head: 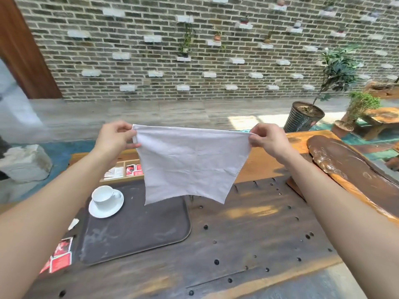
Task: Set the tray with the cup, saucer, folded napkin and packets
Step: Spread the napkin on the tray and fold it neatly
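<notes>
— Looking past the napkin [190,162], what sits on the counter [259,234]?
— A dark brown tray [138,229], with a white cup [103,196] upright on its saucer [101,212] in the far left corner. Red packets [61,255] lie just off the tray's near left edge, and more fill a divided wooden box [127,169] right behind it. A dark wooden slab [345,165] lies at the right. Potted plants [304,117] stand beyond, before a brick wall [194,61].
— And the napkin itself?
— Unfolded, up in the air, hanging over the tray's far right corner and hiding part of the box.
— The hands?
— Both arms reach forward. The left hand [114,137] pinches the upper left corner and the right hand [267,139] the upper right, with the top edge stretched between them.
</notes>
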`<state>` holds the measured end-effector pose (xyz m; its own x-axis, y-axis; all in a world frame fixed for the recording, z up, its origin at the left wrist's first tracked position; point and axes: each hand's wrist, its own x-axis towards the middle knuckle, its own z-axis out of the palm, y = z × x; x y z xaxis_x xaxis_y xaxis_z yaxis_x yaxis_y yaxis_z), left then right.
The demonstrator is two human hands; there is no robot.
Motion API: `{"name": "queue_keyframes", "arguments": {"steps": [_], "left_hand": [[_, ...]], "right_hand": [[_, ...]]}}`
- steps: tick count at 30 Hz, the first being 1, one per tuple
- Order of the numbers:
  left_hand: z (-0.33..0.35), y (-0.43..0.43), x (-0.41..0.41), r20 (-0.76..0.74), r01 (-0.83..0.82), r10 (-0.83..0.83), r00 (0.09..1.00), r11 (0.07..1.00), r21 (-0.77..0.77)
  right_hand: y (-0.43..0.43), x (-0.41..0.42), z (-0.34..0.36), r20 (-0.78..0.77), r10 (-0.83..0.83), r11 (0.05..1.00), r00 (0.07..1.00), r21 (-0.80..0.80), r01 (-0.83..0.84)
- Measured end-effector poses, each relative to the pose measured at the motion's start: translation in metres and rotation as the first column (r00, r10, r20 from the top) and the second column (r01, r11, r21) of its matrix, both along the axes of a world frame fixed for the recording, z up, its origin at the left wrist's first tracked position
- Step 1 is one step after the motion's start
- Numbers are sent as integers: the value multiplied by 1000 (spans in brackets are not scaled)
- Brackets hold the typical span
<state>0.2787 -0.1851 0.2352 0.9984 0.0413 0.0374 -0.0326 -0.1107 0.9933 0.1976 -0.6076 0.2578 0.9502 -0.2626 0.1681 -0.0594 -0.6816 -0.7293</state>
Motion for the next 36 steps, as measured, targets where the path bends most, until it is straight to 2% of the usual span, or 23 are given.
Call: {"name": "queue_keyframes", "arguments": {"steps": [4,8,16,24,28,32,36], "left_hand": [[-4,51,-1,-24,-29,29,999,999,27],[-6,92,-4,-86,19,-12,996,996,82],[-34,165,-14,-252,219,-185,950,970,111],[-90,175,-16,-196,217,-192,961,970,112],[-126,175,-14,-117,254,-228,967,914,315],[-161,170,-15,-71,224,-218,973,836,502],[-202,173,-16,74,186,-310,948,727,661]], "right_hand": [[46,8,-3,16,9,1000,1000,2,-9],[84,15,-8,12,-11,1000,1000,-18,11],[134,6,-38,-198,71,984,978,175,-36],[170,4,-89,-190,-33,995,981,81,50],[184,7,-118,-143,-53,992,988,-117,36],[188,7,-159,-125,-55,984,991,-176,32],[169,-6,-209,-96,86,953,992,-283,-110]]}}
